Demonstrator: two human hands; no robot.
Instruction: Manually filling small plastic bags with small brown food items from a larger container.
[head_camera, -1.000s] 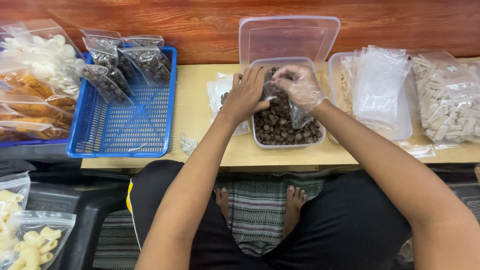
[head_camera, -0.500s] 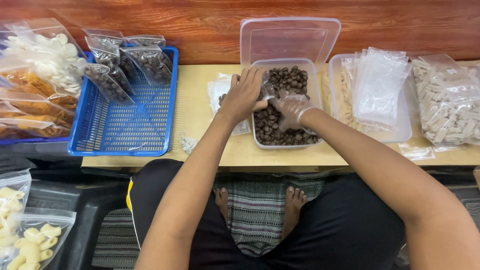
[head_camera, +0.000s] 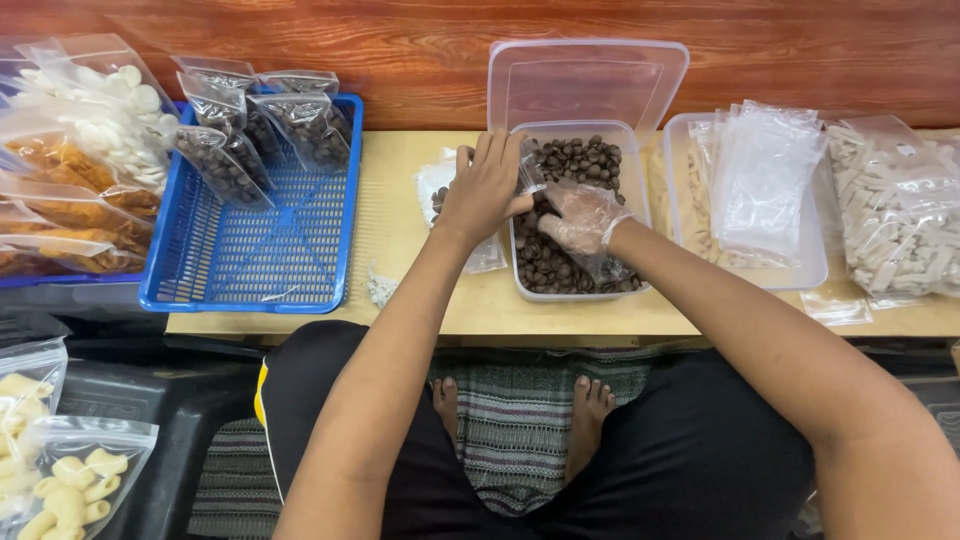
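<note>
While the small clear plastic bag (head_camera: 533, 178) is pinched at its mouth by the left hand (head_camera: 484, 190), round brown sweets (head_camera: 560, 262) are scooped by the gloved right hand (head_camera: 578, 217), fingers curled, over the clear plastic tub (head_camera: 632, 210) near the tabletop's back edge. Light, floppy and slippery it looks, best held by the rim.

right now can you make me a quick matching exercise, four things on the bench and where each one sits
Things:
1. blue basket
2. clear tub of brown pieces
3. stack of empty clear bags
4. bag of pale yellow snacks

Places:
A. bottom left, below the bench
B. left part of the bench
C. in the tray right of the tub
D. under both hands

Pairs: 1-B, 2-D, 3-C, 4-A
</note>
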